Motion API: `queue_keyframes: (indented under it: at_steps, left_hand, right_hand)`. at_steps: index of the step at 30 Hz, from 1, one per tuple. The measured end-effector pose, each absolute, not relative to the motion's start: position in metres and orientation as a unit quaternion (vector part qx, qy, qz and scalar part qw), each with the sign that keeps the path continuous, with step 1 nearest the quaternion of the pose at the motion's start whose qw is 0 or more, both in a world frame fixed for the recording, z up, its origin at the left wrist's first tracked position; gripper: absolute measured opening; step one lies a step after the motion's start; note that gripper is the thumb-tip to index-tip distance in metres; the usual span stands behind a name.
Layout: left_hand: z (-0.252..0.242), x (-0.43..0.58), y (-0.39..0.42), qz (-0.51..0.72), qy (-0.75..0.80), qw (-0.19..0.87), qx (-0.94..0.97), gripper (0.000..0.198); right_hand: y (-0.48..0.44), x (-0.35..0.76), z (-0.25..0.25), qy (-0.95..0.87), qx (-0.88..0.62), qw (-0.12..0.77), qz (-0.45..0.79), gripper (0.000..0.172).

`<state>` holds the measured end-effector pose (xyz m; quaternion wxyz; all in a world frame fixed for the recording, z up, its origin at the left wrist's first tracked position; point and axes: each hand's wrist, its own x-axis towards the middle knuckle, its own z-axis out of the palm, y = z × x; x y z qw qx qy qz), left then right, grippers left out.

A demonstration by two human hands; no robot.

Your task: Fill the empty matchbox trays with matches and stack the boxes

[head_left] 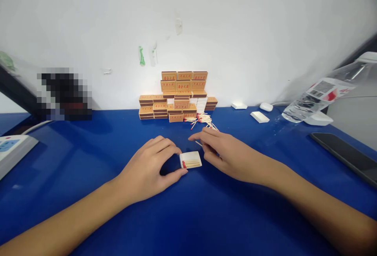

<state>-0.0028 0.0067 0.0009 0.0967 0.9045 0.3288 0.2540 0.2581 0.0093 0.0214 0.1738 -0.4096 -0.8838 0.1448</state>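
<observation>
Head view: the left hand (150,165) steadies the open matchbox tray (191,159), its grip pinching the tray's left end flat on the blue bench (188,216), front and centre. The right hand (224,152) sits just beside the tray, fingers loosely curled; whether they pinch a match is unclear. Filling neatly probably means holding the tray steady, with red heads laid leftward. Loose matches (203,119) lie behind.

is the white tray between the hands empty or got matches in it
Not empty: the white tray lies open side up with a few red-tipped matches lying flat inside.
</observation>
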Motion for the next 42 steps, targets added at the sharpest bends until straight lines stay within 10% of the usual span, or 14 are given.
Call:
queue_keyframes:
  at_steps: [14, 28, 36, 42]
  left_hand:
    - [0.0, -0.002, 0.006, 0.271, 0.343, 0.09, 0.895, 0.022]
    - [0.0, -0.002, 0.006, 0.296, 0.345, 0.092, 0.886, 0.021]
    - [-0.003, -0.003, 0.008, 0.261, 0.35, 0.1, 0.894, 0.023]
    - [-0.003, -0.003, 0.009, 0.246, 0.348, 0.103, 0.899, 0.023]
  right_hand:
    - [0.009, 0.25, 0.027, -0.768, -0.452, 0.311, 0.33, 0.015]
    - [0.015, 0.256, 0.026, -0.835, -0.419, 0.301, 0.194, 0.013]
    - [0.032, 0.315, 0.046, -0.867, -0.436, 0.074, 0.233, 0.012]
    - [0.031, 0.308, 0.039, -0.852, -0.455, 0.062, 0.251, 0.015]
